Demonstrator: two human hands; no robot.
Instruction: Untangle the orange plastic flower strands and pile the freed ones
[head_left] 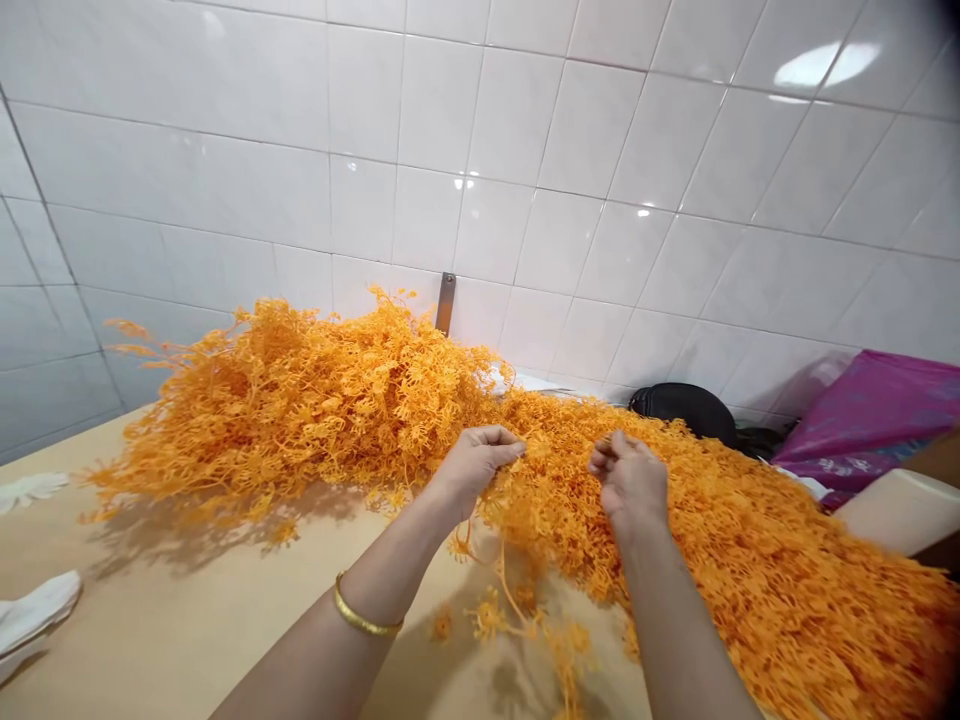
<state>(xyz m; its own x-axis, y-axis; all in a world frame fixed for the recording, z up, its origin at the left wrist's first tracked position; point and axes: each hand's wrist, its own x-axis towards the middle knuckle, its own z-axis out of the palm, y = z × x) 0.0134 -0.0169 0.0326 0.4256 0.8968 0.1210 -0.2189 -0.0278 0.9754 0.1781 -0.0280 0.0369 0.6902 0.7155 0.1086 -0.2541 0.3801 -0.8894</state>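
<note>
My left hand (480,462), with a gold bangle (365,614) on its wrist, is pinched shut at the middle. From beneath it hangs an orange artificial flower stem (511,590), its small sprigs dangling low over the table. To its right, my right hand (628,480) is closed, thumb against curled fingers, in front of the orange heap; whatever it holds is too small to make out. Bushy orange artificial flower sprays (322,400) are piled on the left. A long heap of loose orange sprigs (750,540) stretches along the right side.
The tan table (300,620) backs onto a white tiled wall (517,120). A metal strip (445,303) stands upright behind the piles. At the back right are a black rounded object (686,408) and a purple bag (877,420). White gloves (37,610) lie at the left edge.
</note>
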